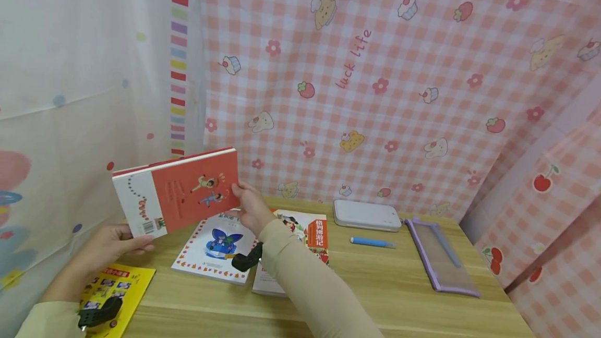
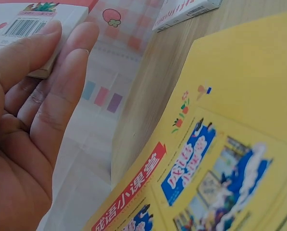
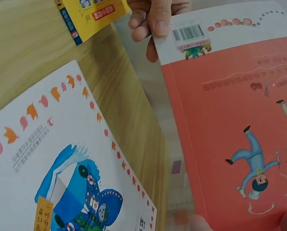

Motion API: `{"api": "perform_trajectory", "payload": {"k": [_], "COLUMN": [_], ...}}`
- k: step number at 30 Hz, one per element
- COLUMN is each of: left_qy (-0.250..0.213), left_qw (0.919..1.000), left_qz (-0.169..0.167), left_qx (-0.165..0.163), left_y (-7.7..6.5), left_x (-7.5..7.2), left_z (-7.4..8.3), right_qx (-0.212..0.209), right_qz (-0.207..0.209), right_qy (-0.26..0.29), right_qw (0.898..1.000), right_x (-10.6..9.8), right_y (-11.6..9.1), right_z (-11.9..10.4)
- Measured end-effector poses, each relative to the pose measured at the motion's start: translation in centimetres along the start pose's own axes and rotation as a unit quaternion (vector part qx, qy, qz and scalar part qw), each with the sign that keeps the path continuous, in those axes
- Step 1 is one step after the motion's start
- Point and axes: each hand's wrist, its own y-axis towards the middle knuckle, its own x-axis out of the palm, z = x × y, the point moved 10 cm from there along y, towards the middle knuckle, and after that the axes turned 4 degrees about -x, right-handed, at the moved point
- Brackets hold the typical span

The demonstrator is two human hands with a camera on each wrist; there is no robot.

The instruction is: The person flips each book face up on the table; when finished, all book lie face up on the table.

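Both hands hold up a red and white book [image 1: 197, 192], tilted above the back left of the table, its back cover with cartoon children facing me. My left hand [image 1: 115, 244] pinches the lower left corner near the barcode, thumb over the cover in the left wrist view. At the right edge, my right hand [image 1: 253, 205] grips the book, thumb on the cover. Beneath the right forearm lie a white book with a blue butterfly picture [image 1: 220, 244] and a white and red book [image 1: 319, 226], partly hidden by the sleeve. A yellow book [image 1: 136, 288] lies under the left wrist.
Toward the back right of the wooden table [image 1: 399, 296] sits a white case [image 1: 366, 216], with a blue marker [image 1: 371, 242] in front of it. Farther right lies a purple-edged zip pouch [image 1: 443, 262] with a pen-like item. Checked pink cloth [image 1: 347, 108] hangs behind.
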Motion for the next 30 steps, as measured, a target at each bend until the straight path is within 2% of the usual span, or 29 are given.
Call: {"api": "perform_trajectory", "payload": {"k": [3, 7, 13, 17, 21, 27, 30], "left_qy": [0.002, 0.004, 0.017, 0.024, 0.026, 0.045, 0.057], "left_qw": [1.0, 1.0, 0.9997, 0.9996, 0.9996, 0.9988, 0.9983], "left_qz": [-0.001, -0.002, -0.003, -0.002, 0.003, 0.005, 0.005], "left_qx": [-0.001, -0.004, -0.017, -0.013, -0.013, -0.017, -0.012], "left_y": [0.0, 0.1, 0.1, 0.1, 0.1, 0.2, 0.2], "left_x": [0.0, -0.1, -0.3, -0.3, -0.3, -0.5, -0.6], "left_z": [-0.1, -0.2, -0.4, -0.2, -0.2, -0.2, -0.1], "right_qx": [0.001, -0.01, -0.054, -0.08, -0.079, -0.066, -0.065], "right_qz": [-0.002, 0.008, 0.051, 0.038, 0.023, 0.001, -0.014], "right_qy": [-0.003, -0.065, -0.189, -0.225, -0.231, -0.181, -0.167], "right_qw": [1.0, 0.998, 0.979, 0.97, 0.969, 0.981, 0.984], "right_x": [0.2, -0.1, -1.2, -1.0, -0.9, -0.5, -0.1], "right_y": [-0.1, -0.1, -0.1, 0.0, 0.2, 0.4, 0.5], "right_z": [-0.1, -0.6, -2.0, -2.7, -2.9, -3.4, -3.9]}}
